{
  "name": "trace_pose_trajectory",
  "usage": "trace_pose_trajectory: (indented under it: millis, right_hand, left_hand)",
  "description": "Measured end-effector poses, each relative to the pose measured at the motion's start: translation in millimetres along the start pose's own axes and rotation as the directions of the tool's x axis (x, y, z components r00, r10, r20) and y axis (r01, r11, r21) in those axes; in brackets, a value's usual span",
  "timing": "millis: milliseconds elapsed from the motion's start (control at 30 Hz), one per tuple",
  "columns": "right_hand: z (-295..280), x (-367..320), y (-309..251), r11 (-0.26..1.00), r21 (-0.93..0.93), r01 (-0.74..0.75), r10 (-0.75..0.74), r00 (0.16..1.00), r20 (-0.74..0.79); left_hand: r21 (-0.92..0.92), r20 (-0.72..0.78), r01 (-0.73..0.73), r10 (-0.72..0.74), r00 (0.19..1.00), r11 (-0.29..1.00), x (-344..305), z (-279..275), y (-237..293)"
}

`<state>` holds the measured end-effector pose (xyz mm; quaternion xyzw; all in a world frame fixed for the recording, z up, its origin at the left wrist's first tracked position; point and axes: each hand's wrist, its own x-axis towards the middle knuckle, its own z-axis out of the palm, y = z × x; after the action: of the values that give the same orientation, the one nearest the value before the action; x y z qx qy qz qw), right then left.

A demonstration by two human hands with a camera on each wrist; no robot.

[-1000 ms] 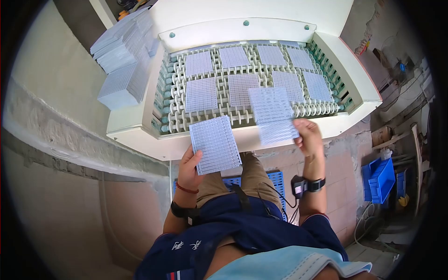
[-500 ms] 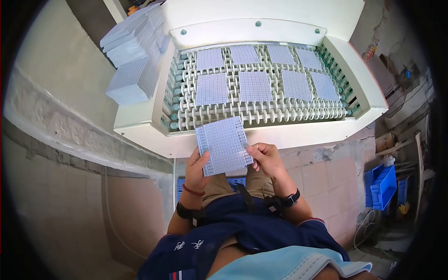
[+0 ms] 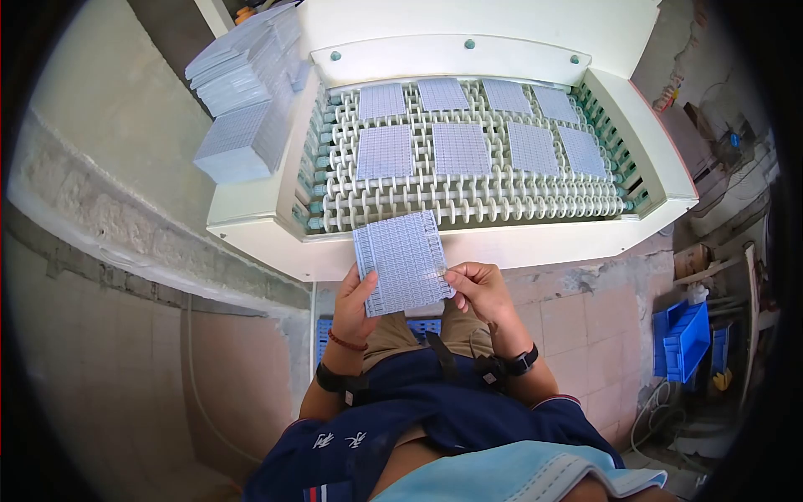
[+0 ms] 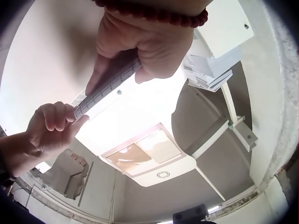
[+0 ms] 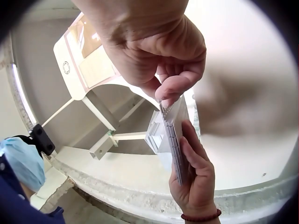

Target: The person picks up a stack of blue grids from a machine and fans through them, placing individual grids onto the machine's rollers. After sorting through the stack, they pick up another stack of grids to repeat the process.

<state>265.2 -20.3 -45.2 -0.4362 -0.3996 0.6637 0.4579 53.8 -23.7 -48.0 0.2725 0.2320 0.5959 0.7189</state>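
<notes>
In the head view, pale square panels with a fine grid pattern (image 3: 400, 261) are held together in front of the machine's edge. My left hand (image 3: 353, 299) grips their left side, thumb on top. My right hand (image 3: 475, 289) pinches the right edge near the lower corner. Seen edge-on in the right wrist view, the panels (image 5: 174, 147) form a thin bundle between the two hands, with the right fingertips (image 5: 169, 95) at its upper end. The left wrist view shows the bundle's edge (image 4: 110, 88) under the left palm.
Several similar panels (image 3: 385, 152) lie in two rows on the conveyor's white roller wheels (image 3: 468, 201). Tall stacks of panels (image 3: 242, 138) stand on the machine's left side. A rough wall ledge (image 3: 142, 226) runs along the left. Blue bins (image 3: 686, 339) sit at the lower right.
One second ago my right hand held a separate panel over the rollers' front; it then came to the bundle's right edge. The conveyor's panels have shifted slightly away from me.
</notes>
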Motion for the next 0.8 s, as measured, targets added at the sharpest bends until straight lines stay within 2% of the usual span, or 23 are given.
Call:
trace_pose_trajectory:
  millis: [233,433,767,800]
  right_hand:
    - [-3,-3,0,1.000,-0.004,0.028,-0.028,0.999,0.014]
    - [-1,-5,-1,1.000,0.002,0.024,-0.024,0.999,-0.043]
    - [-4,-12,-4,0.999,-0.020,0.037,-0.037,0.999,0.017]
    - [-7,-12,-5,0.996,0.034,0.085,-0.084,0.996,-0.028]
  left_hand:
    - [-0.008,0.018,0.024,-0.023,1.000,1.000,-1,3,-2]
    - [-0.020,0.024,0.053,-0.052,0.998,0.998,-4,1,-2]
    - [-0.002,0.036,0.038,-0.038,0.999,0.999,-6,6,3]
    - [-0.002,0.037,0.037,-0.037,0.999,0.999,-6,5,3]
